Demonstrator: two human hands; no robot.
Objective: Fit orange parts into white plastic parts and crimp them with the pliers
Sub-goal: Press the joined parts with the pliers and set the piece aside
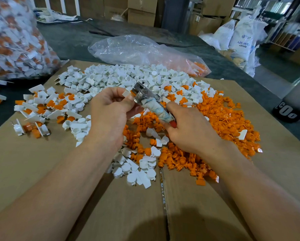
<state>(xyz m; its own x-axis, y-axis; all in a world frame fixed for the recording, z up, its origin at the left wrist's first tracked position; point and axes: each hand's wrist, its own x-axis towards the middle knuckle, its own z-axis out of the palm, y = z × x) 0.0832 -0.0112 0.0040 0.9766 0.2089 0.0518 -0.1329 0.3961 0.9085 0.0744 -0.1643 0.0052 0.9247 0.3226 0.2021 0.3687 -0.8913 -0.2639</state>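
My right hand (189, 129) grips the cloth-wrapped handles of the metal pliers (146, 97), jaws pointing up and left. My left hand (111, 110) pinches a white plastic part with an orange insert (128, 93) right at the pliers' jaws. A heap of loose white parts (128, 77) lies behind the hands. Loose orange parts (224, 122) are piled to the right and in front. Fitted white-and-orange pieces (46, 106) lie scattered at the left.
Everything lies on flattened cardboard (41, 171) over a dark table. A full clear bag of fitted pieces (15, 40) stands at the back left. A mostly empty plastic bag (142, 49) lies behind the white heap. Sacks and boxes stand beyond the table's right edge.
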